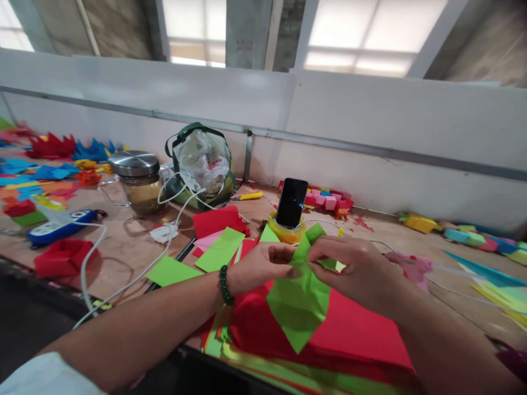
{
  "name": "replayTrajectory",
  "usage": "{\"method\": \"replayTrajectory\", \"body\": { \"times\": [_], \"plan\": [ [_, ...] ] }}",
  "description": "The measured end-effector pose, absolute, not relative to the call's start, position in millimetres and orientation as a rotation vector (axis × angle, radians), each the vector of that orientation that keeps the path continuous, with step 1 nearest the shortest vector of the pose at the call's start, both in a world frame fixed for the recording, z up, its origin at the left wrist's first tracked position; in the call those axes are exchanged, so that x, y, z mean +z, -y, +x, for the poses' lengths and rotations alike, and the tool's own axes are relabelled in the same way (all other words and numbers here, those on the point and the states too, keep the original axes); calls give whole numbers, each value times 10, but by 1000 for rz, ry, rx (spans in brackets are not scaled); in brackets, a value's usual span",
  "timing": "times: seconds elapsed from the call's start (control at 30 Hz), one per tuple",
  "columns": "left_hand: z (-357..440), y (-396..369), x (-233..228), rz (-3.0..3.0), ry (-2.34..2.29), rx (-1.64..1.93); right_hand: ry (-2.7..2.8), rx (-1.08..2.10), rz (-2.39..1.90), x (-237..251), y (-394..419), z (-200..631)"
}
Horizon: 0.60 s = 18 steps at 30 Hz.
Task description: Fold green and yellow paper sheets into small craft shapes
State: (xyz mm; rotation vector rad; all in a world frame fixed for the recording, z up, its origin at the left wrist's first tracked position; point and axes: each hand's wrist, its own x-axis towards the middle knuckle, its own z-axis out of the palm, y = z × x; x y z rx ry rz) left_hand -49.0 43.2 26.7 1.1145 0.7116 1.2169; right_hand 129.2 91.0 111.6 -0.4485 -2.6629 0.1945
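A sheet of green paper (pixel 298 307), creased and partly folded, is held up between my two hands. My left hand (pixel 263 266), with a dark green bead bracelet on its wrist, grips the paper's left side between thumb and fingers. At the upper right my right hand (pixel 356 269) pinches the paper's edge. Below it lies a stack of red paper (pixel 358 329) over green and yellow sheets. Loose green sheets (pixel 222 249) and a folded red piece (pixel 218 220) rest left of my left hand.
A black phone (pixel 292 203) leans in a yellow holder (pixel 288 233) beyond my hands. Further left are a lidded glass mug (pixel 142 186), an open bag (pixel 201 164), a red paper box (pixel 65 257) and white cables (pixel 135 282). A pink glue gun (pixel 414 269) sits right.
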Motion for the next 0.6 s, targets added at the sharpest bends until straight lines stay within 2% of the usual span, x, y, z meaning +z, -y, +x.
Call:
{"method": "replayTrajectory", "body": {
  "times": [0.37,0.6],
  "plan": [
    [-443,-487,158,1059,-946,1485,2658,160,-441,1033,-936,1217],
    [-441,-452,206,1069,-1058,1490,2651,123,-483,991,-913,1169]
  ]
}}
